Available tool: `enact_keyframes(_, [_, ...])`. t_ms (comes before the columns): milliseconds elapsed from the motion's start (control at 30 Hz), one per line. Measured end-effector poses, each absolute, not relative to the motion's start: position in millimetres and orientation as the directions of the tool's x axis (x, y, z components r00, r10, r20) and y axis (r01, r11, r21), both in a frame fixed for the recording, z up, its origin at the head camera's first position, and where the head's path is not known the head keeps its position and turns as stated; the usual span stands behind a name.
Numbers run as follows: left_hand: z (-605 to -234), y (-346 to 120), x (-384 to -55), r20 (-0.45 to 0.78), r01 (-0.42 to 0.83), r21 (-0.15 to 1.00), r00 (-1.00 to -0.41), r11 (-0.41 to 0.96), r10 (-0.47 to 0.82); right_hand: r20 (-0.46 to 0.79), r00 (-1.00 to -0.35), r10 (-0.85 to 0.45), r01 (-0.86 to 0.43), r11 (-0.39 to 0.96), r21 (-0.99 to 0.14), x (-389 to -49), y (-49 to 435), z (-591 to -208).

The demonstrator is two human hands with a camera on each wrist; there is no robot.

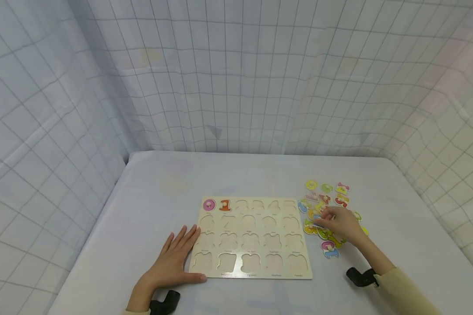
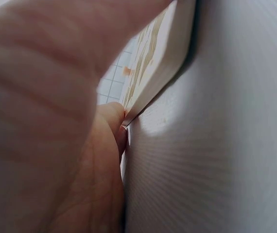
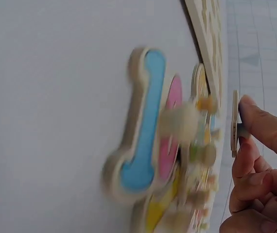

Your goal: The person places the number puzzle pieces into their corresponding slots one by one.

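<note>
Right of board [image 1: 239,239], right hand [image 1: 340,223] is pinching piece [image 3: 234,124] by knob [image 3: 242,129], sensibly leaving edges clear; left hand [image 1: 173,264], straight-fingered, holding nothing, is likely bracing board's left edge.

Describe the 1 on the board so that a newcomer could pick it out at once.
Find the pale board that the left hand touches. At the left end of its far row, the 1 sits second, orange beside a purple 0.
</note>
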State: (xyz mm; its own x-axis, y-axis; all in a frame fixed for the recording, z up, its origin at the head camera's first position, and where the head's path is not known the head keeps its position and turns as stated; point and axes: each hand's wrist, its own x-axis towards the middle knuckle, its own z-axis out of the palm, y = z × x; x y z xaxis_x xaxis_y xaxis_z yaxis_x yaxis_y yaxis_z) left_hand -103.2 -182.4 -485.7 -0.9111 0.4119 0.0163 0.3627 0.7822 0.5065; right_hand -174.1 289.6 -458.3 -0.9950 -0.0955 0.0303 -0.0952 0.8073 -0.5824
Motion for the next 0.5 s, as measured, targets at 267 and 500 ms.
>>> enact_keyframes(267, [-485,-183,-103,0.017,0.36,0.504,-0.913,0.785,0.408,0.06,-0.956,-0.286,-0.264,0.758,-0.597,-212,213,-462])
enact_keyframes(500, [-485,-182,-104,0.008,0.361,0.501,-0.911,0.787,0.412,0.046,-0.93,-0.366,-0.317,0.731,-0.604,-228,164,-459])
